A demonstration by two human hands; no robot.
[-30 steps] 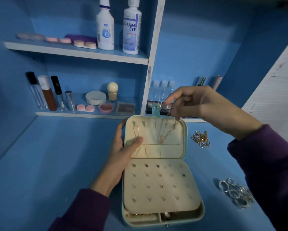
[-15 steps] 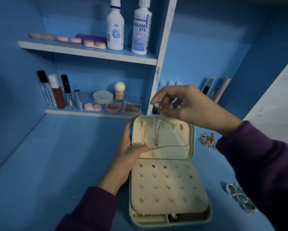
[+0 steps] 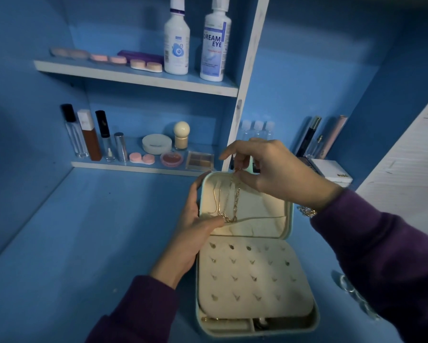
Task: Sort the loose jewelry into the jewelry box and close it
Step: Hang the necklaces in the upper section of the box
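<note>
Necklace [image 3: 235, 204] hangs in jewelry box [image 3: 290, 219] lid, right hand [image 3: 277, 174] pinching it.

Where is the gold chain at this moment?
In the head view, centre, the gold chain hangs against the open box lid; the right hand pinches its top, and its lower end meets the thumb of the left hand.

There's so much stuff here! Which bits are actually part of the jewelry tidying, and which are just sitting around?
In the job: jewelry box, gold chain pinched by the right hand, left hand gripping the box, loose chains, silver rings.

Just lying about: white bottles, lens cases, round compact, eyeshadow palette.
</note>
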